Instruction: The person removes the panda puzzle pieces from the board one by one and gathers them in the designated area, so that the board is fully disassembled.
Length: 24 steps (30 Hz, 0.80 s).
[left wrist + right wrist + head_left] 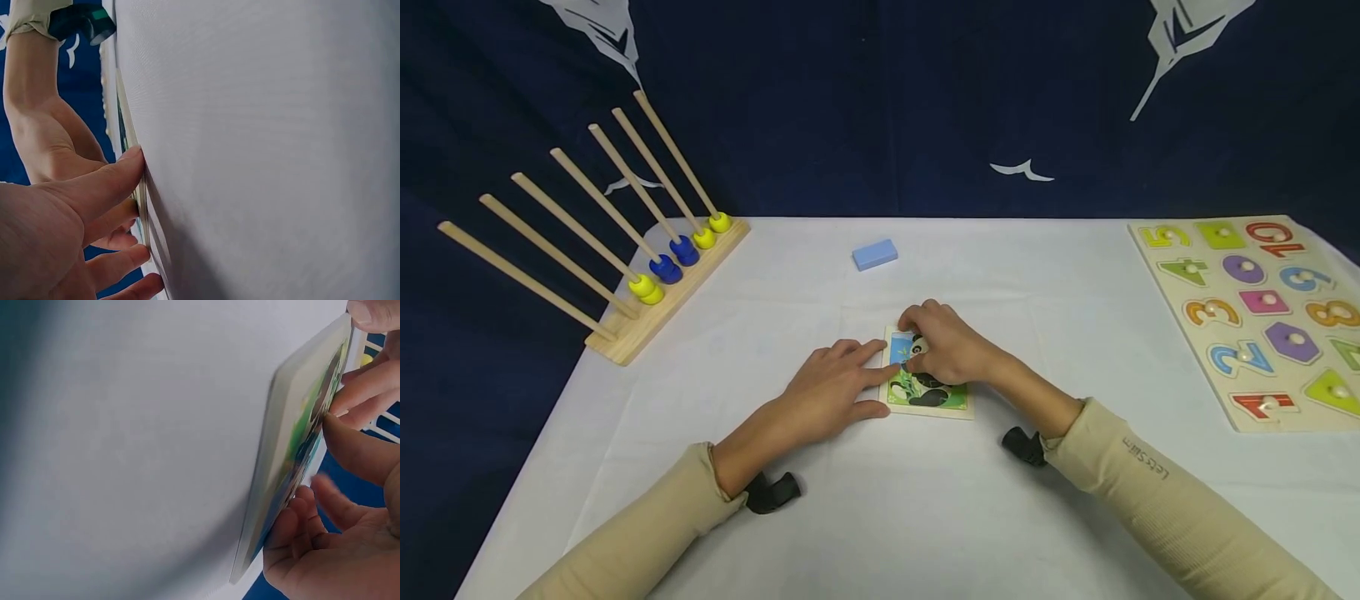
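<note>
A small wooden panda puzzle (931,397) lies flat on the white tabletop between both hands. My left hand (823,392) is spread at its left side, with thumb and fingertips right at the board's edge. My right hand (951,343) bends over the upper right of the puzzle. In the right wrist view its thumb (359,450) touches the picture while the other fingertips bend near the board's far end, with a gap between thumb and index finger. No loose piece shows in either hand. Part of the panda picture is hidden beneath the right hand.
A blue block (875,255) lies behind the puzzle. At the left stands a wooden peg rack (677,287) with yellow and blue beads. A number and shape board (1217,350) lies at the right. Dark cloth (887,108) hangs behind the table.
</note>
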### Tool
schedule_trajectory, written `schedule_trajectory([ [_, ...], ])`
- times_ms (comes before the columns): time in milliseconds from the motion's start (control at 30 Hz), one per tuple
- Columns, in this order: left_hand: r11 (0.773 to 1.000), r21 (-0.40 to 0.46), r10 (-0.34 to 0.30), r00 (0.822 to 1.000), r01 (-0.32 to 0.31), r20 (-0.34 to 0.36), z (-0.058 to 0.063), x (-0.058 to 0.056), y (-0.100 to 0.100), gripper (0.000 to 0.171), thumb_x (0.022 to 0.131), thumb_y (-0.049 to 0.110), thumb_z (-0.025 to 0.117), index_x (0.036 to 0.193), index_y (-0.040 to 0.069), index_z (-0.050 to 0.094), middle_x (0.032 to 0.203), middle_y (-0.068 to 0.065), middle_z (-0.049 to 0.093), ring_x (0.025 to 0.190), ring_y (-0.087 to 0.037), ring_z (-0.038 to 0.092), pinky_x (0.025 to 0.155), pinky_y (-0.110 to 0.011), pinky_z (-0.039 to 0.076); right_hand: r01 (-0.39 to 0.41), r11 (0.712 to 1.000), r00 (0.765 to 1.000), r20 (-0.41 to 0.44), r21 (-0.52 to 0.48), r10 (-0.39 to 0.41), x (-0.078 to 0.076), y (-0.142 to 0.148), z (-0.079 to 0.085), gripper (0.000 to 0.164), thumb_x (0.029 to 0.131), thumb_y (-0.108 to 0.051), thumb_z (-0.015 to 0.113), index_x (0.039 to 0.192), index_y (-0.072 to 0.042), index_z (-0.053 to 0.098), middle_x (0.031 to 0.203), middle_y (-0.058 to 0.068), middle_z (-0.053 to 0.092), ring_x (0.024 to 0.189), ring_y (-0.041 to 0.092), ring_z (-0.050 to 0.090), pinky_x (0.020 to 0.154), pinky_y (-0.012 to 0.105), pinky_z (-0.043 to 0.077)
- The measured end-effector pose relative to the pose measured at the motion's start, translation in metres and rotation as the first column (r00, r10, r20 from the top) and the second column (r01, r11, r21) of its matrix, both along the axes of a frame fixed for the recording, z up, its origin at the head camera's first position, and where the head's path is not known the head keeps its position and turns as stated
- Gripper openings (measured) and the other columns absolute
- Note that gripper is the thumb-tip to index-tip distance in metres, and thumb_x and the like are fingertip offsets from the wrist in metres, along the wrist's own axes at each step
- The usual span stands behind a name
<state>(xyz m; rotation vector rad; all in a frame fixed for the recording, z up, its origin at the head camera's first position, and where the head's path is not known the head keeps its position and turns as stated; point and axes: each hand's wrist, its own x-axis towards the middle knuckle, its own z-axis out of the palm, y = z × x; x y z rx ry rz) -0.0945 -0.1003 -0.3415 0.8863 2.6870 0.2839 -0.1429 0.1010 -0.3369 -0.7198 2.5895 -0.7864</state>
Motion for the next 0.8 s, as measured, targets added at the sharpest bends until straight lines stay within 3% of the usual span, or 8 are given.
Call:
schedule_trajectory([
  [133, 1.000, -0.011, -0.003, 1.000, 0.003, 0.000, 0.0006, -0.0003, 0.0004, 0.057, 0.093, 0.043, 0.067, 0.144, 0.022, 0.054, 0.155, -0.008, 0.035, 0.134, -0.031, 0.037, 0.100, -0.054, 0.036, 0.012, 1.000, 1.000, -0.003, 0.025, -0.012, -0.0004, 0.0004, -0.0001, 0.041, 0.086, -0.010, 0.075, 0.122, 0.003, 0.061, 0.107, 0.012, 0.053, 0.100, 0.027, 0.047, 0.091, 0.040, 0.041],
  [467, 1.000, -0.023, -0.011, 1.000, 0.011, -0.003, 0.0025, -0.0029, 0.0009, 0.057, 0.092, 0.044, 0.068, 0.143, 0.024, 0.055, 0.153, -0.008, 0.036, 0.133, -0.031, 0.037, 0.099, -0.054, 0.038, 0.016, 1.000, 1.000, -0.008, 0.003, -0.016, -0.0013, -0.0005, -0.0018, 0.040, 0.085, -0.007, 0.075, 0.122, 0.004, 0.065, 0.113, 0.014, 0.056, 0.104, 0.027, 0.049, 0.094, 0.042, 0.041],
  [800, 0.999, -0.036, 0.003, 1.000, -0.002, 0.021, 0.0035, -0.0033, 0.0020, 0.057, 0.091, 0.043, 0.069, 0.143, 0.024, 0.055, 0.153, -0.006, 0.036, 0.131, -0.029, 0.038, 0.099, -0.052, 0.038, 0.000, 0.997, 1.000, 0.001, -0.078, 0.000, -0.0035, 0.0000, -0.0049, 0.038, 0.081, -0.002, 0.077, 0.112, -0.003, 0.056, 0.107, 0.013, 0.053, 0.103, 0.030, 0.046, 0.092, 0.045, 0.038],
])
